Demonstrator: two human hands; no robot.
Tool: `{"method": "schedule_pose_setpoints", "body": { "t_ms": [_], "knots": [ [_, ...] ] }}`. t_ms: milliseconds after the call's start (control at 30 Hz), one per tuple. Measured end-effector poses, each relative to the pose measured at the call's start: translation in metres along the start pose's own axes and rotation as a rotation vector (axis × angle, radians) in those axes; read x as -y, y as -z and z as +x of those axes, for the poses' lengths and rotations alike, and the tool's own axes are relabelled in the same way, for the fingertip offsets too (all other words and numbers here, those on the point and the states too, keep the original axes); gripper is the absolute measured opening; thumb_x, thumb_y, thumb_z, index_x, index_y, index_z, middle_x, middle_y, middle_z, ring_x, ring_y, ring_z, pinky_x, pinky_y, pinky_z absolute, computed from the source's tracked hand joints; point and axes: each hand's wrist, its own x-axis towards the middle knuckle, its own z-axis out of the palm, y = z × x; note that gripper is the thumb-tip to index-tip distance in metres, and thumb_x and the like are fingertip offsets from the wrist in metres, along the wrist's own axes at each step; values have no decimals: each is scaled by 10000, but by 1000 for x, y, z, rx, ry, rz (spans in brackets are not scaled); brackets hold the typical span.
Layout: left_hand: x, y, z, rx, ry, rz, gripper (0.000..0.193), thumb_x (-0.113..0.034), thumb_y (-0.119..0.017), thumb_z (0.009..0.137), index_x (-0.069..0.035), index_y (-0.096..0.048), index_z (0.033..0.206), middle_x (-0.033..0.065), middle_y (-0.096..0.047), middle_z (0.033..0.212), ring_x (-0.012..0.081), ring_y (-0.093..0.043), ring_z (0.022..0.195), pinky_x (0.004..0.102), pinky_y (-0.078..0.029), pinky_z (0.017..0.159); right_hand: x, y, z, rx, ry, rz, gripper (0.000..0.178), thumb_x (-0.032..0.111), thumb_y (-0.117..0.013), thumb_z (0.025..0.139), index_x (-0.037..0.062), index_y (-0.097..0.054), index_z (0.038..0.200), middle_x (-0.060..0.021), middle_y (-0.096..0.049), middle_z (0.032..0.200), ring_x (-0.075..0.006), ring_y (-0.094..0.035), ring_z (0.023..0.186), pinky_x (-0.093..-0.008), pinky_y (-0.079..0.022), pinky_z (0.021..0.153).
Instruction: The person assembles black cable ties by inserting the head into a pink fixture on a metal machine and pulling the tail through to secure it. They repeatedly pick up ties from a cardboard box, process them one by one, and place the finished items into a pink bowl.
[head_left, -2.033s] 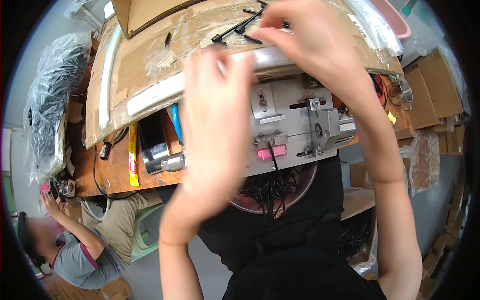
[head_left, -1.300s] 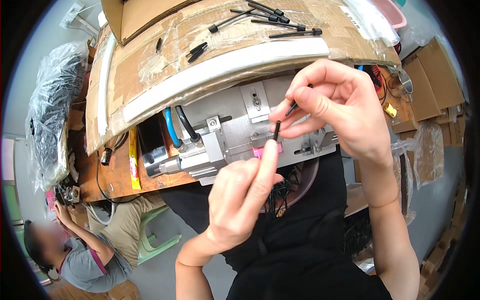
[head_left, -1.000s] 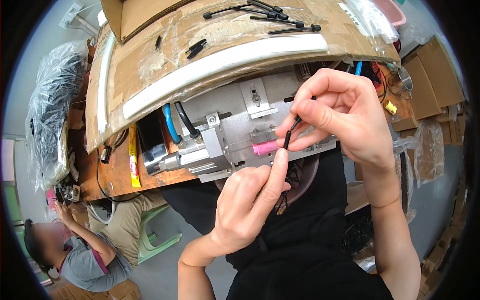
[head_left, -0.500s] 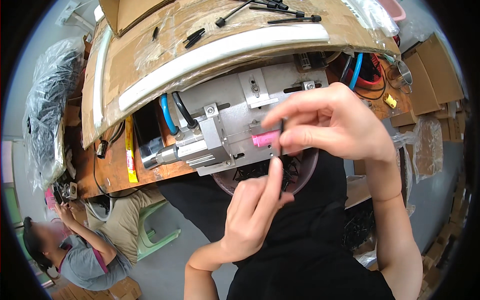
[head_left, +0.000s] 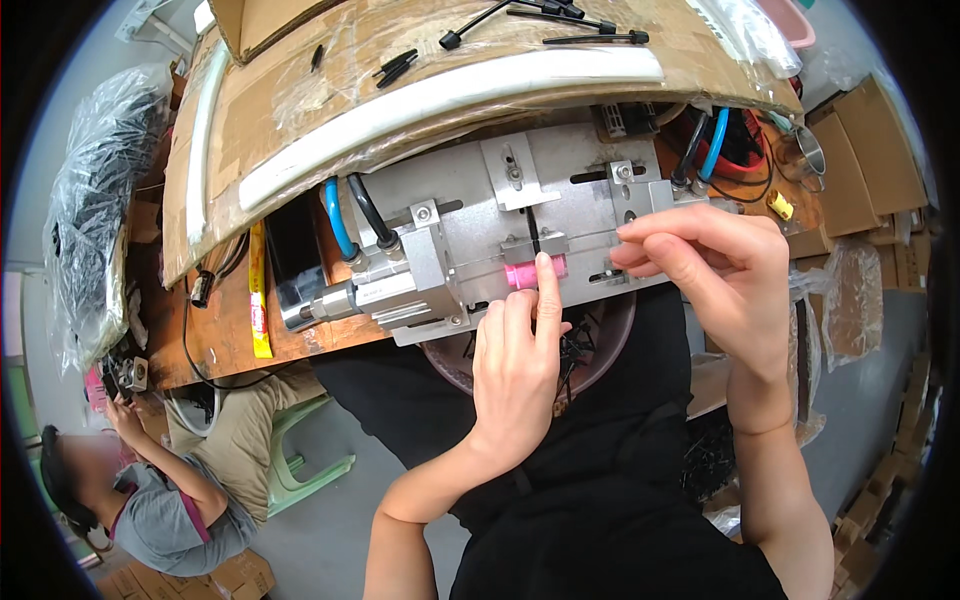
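Black rod (head_left: 533,230) looks light, best pinched mid-length; left hand (head_left: 515,370) points onto it, right hand (head_left: 725,275) curls, both grips unclear

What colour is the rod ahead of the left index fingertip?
The rod is black; head view shows it.

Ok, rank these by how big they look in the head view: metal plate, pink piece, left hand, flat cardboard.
Largest to smallest:
1. Flat cardboard
2. Metal plate
3. Left hand
4. Pink piece, partly behind a finger
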Motion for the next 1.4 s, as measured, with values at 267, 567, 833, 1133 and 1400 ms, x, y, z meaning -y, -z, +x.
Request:
{"method": "schedule_pose_setpoints", "body": {
  "t_ms": [267,567,833,1133,1400],
  "knots": [
    [2,4,-3,12,40,-57,763,4,-722,725,50,-395,1413,121,-523,949,278,-516,837,391,-444,762,15,-9,33,80,211,-196,86,-40,-631,855,-62,-693,910,-114,-706,823,-142,-683,743,-235,-537,651],
    [1,87,63,-308,-103,-55,413,25,-756,694,-42,-689,1096,70,-579,861,214,-538,747,325,-463,683,6,-86,191,235,667,-704,82,-20,-575,740,-45,-644,779,-222,-664,809,-366,-669,831,-465,-526,716],
    [92,108,210,-146,-113,-64,136,-109,-568,936,-23,-645,1008,90,-665,884,143,-609,772,289,-492,723,-14,-37,165,2,853,-680,102,-4,-653,778,13,-599,863,-100,-616,822,-261,-611,804,-365,-487,731],
    [71,79,224,8,-202,-101,143,-56,-636,849,-42,-640,991,87,-664,839,189,-623,756,341,-503,707,-17,32,119,-204,276,-286,103,41,-673,873,-19,-672,957,-12,-676,885,-59,-603,786,-210,-464,710],
    [62,81,200,-66,-376,-113,155,6,-667,783,-23,-651,935,117,-636,874,226,-620,772,342,-498,699,-21,36,106,-213,123,108,181,104,-643,920,-34,-659,1035,-77,-697,851,-88,-618,760,-208,-486,689]
  ]
}}
